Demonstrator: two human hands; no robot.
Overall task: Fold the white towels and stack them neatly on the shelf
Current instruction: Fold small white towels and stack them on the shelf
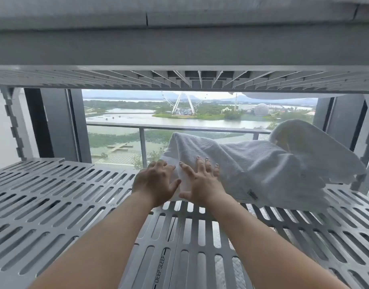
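Left hand [156, 182], right hand [202, 184], fingers wide, on towel [262, 170] edge; slatted shelf [54, 195] leftward.

Towel [262, 167] on shelf [54, 195], seemingly right of centre.

We see everything through one wide-angle camera on the person's head, which faces forward and slightly down, sits close above the slotted grey shelf [54, 195], under the upper tier [179, 49], and looks straight through to the window [117, 122] behind.

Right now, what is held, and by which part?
Right hand only presses the white terry towel's left end; whether left hand grips that edge is unclear.
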